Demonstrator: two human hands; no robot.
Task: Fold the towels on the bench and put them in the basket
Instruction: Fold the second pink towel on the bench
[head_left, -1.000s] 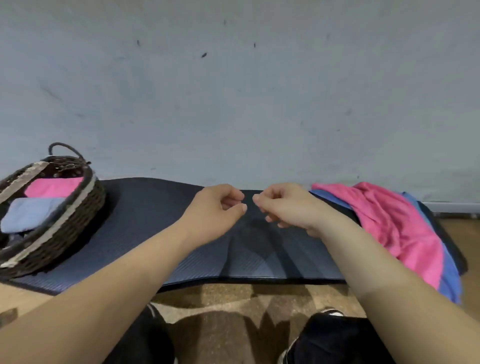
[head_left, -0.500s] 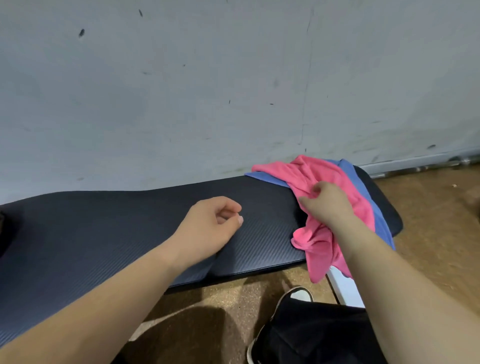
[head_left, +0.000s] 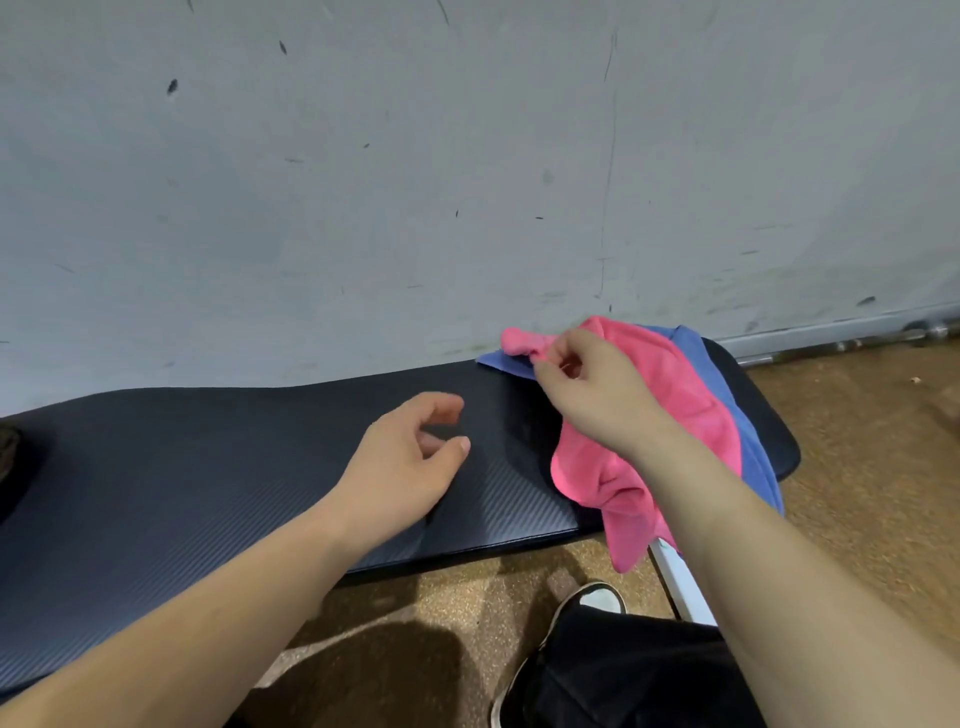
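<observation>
Head view. Bench (head_left: 208, 467), dark ribbed pad, runs 8 to 3 o'clock along grey wall (head_left: 363, 208). Pink towel (head_left: 696, 410) crumpled at bench's right end, about 3 o'clock, lying over blue towel (head_left: 753, 447); pink edge hangs off pad front. Right hand (head_left: 597, 395) pinches bunched pink corner between thumb and fingers, corner raised. Left hand (head_left: 405, 462) at centre over bare pad, fingers loosely curled, holding nothing; contact with pad unclear. Shoe (head_left: 587, 603) on brown floor (head_left: 883, 467), 5 o'clock.
</observation>
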